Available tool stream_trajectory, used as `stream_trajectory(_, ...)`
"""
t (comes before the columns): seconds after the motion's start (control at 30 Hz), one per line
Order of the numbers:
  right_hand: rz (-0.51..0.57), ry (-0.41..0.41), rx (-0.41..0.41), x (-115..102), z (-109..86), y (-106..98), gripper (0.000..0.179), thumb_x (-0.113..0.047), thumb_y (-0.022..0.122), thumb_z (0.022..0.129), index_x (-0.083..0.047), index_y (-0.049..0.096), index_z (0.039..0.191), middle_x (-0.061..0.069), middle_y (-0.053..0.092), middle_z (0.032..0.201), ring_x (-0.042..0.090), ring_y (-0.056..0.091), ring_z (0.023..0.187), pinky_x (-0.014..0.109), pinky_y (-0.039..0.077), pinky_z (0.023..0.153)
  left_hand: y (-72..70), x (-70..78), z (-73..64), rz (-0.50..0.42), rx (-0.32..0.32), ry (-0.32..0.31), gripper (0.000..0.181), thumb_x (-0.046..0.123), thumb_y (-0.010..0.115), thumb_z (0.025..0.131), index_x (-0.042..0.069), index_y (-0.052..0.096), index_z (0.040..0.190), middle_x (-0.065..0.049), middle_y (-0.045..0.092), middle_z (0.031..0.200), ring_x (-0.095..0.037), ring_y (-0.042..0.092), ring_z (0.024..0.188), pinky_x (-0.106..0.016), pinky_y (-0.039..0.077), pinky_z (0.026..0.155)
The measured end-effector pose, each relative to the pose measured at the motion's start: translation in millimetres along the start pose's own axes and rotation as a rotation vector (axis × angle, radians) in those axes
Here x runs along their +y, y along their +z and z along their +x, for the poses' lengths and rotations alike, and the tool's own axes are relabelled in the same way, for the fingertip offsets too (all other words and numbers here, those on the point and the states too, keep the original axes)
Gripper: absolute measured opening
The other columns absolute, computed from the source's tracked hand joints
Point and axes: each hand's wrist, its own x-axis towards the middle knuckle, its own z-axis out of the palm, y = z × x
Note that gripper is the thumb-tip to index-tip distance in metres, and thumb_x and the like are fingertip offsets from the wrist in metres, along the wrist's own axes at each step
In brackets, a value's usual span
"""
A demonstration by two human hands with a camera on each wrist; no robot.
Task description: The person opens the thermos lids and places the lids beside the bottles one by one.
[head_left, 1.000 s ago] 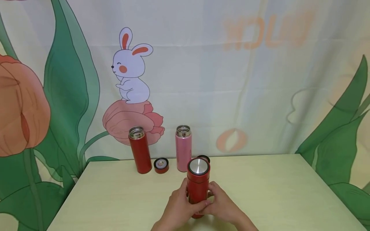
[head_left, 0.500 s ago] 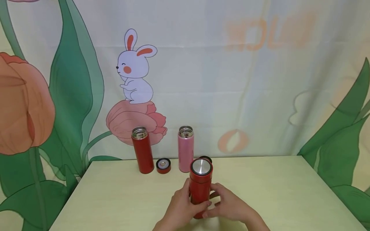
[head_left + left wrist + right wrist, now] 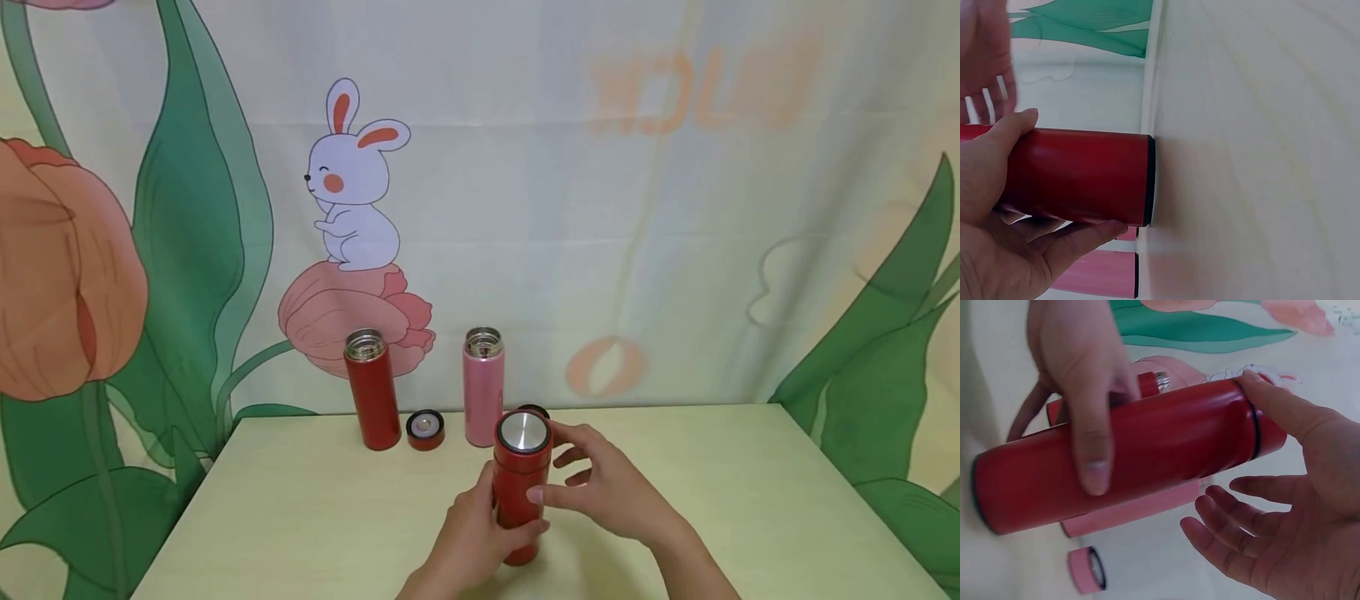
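A red thermos flask [image 3: 516, 492] with its lid [image 3: 523, 432] on stands upright at the front of the table, the lid's top silvery. My left hand [image 3: 472, 533] grips its lower body, thumb across the front and fingers around the far side. In the left wrist view the black-rimmed base is at the tabletop; whether it touches, I cannot tell. My right hand [image 3: 618, 492] is at the flask's upper right side. In the right wrist view its thumb [image 3: 1272, 397] touches near the lid seam, while the other fingers are spread, apart from the flask.
Behind stand an uncapped red flask [image 3: 375, 404] and an uncapped pink flask [image 3: 483, 400]. A red cap [image 3: 425, 431] lies upturned between them. A pink cap [image 3: 1087, 570] lies near the pink flask, mostly hidden in the head view. A printed curtain [image 3: 675, 250] hangs behind the table [image 3: 300, 517].
My right hand has left the flask's lower body and risen along its right side to near the lid, its fingers spreading. My left hand keeps its grip. The head view has shifted slightly.
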Motion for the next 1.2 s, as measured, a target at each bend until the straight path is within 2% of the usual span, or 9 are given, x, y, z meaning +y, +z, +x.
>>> stream_trajectory(0.13, -0.094, -0.040, -0.010, -24.8, 7.0, -6.5, 0.067, -0.044, 0.086, 0.083, -0.034, 0.057, 0.143, -0.007, 0.062, 0.131, 0.021, 0.060, 0.110, 0.034, 0.057, 0.085, 0.0, -0.7, 1.6, -0.004, -0.010, -0.007, 0.078, 0.052, 0.084, 0.083, 0.024, 0.043, 0.143, -0.001, 0.069, 0.133, -0.025, 0.066, 0.120, -0.056, 0.055, 0.103)
stream_trajectory(0.23, -0.214, -0.037, -0.013, -43.7, 12.4, -7.1, 0.067, -0.051, 0.085, 0.082, -0.032, 0.059, 0.140, -0.009, 0.063, 0.121, 0.018, 0.059, 0.106, 0.035, 0.054, 0.082, -0.9, -1.3, 3.2, -0.011, -0.020, -0.023, 0.080, 0.053, 0.084, 0.083, 0.024, 0.042, 0.144, 0.000, 0.068, 0.134, -0.025, 0.065, 0.121, -0.056, 0.055, 0.102)
stream_trajectory(0.37, -0.391, 0.013, -0.006, -65.2, 18.3, -3.7, 0.070, -0.053, 0.087, 0.078, -0.025, 0.062, 0.137, -0.007, 0.062, 0.109, 0.013, 0.060, 0.096, 0.034, 0.053, 0.081, -2.2, -2.6, 4.7, -0.029, -0.028, -0.031, 0.081, 0.053, 0.084, 0.083, 0.025, 0.040, 0.146, 0.000, 0.067, 0.136, -0.026, 0.064, 0.123, -0.056, 0.056, 0.101)
stream_trajectory(0.43, -0.469, 0.027, -0.004, -74.2, 20.7, -1.5, 0.066, -0.051, 0.088, 0.078, -0.021, 0.064, 0.131, -0.006, 0.063, 0.105, 0.012, 0.061, 0.092, 0.034, 0.053, 0.080, -2.1, -3.0, 4.7, -0.026, -0.028, -0.016, 0.080, 0.052, 0.083, 0.084, 0.025, 0.040, 0.145, -0.001, 0.067, 0.135, -0.026, 0.064, 0.123, -0.055, 0.056, 0.101)
stream_trajectory(0.57, -0.603, 0.033, -0.004, -88.1, 26.3, 2.8, 0.050, -0.047, 0.090, 0.077, -0.016, 0.069, 0.110, -0.006, 0.065, 0.091, 0.011, 0.060, 0.084, 0.033, 0.053, 0.073, -1.9, -2.5, 3.8, -0.017, -0.031, 0.007, 0.078, 0.050, 0.082, 0.085, 0.024, 0.040, 0.145, -0.002, 0.068, 0.134, -0.026, 0.065, 0.122, -0.054, 0.057, 0.101)
stream_trajectory(0.7, -0.673, 0.047, -0.025, -97.9, 31.4, 5.9, 0.040, -0.040, 0.092, 0.075, -0.013, 0.066, 0.091, -0.006, 0.063, 0.077, 0.014, 0.059, 0.072, 0.032, 0.050, 0.063, -1.7, -1.5, 1.6, -0.009, -0.037, -0.003, 0.077, 0.050, 0.083, 0.085, 0.024, 0.040, 0.144, -0.001, 0.069, 0.132, -0.025, 0.065, 0.120, -0.053, 0.056, 0.101)
stream_trajectory(0.83, -0.706, 0.065, -0.057, -103.9, 35.9, 7.3, 0.039, -0.037, 0.093, 0.073, -0.014, 0.062, 0.081, -0.005, 0.060, 0.070, 0.016, 0.057, 0.066, 0.031, 0.048, 0.058, -2.9, -1.6, 1.0, -0.005, -0.042, -0.016, 0.077, 0.050, 0.083, 0.085, 0.024, 0.041, 0.144, 0.000, 0.069, 0.131, -0.023, 0.066, 0.119, -0.052, 0.056, 0.101)
stream_trajectory(1.03, -0.738, 0.058, -0.096, -108.4, 37.7, 5.5, 0.037, -0.034, 0.094, 0.072, -0.015, 0.063, 0.076, -0.004, 0.060, 0.068, 0.016, 0.057, 0.064, 0.031, 0.048, 0.057, -3.4, -1.0, 1.9, -0.021, -0.060, -0.028, 0.079, 0.050, 0.084, 0.084, 0.025, 0.040, 0.145, 0.000, 0.069, 0.132, -0.024, 0.065, 0.120, -0.053, 0.056, 0.102)
stream_trajectory(1.2, -0.751, 0.043, -0.121, -111.1, 39.4, 3.8, 0.035, -0.031, 0.094, 0.073, -0.013, 0.066, 0.081, -0.004, 0.062, 0.072, 0.016, 0.058, 0.067, 0.030, 0.050, 0.060, -4.2, -0.2, 2.8, -0.023, -0.060, -0.034, 0.080, 0.051, 0.084, 0.084, 0.025, 0.040, 0.146, 0.001, 0.069, 0.133, -0.023, 0.065, 0.120, -0.052, 0.056, 0.102)
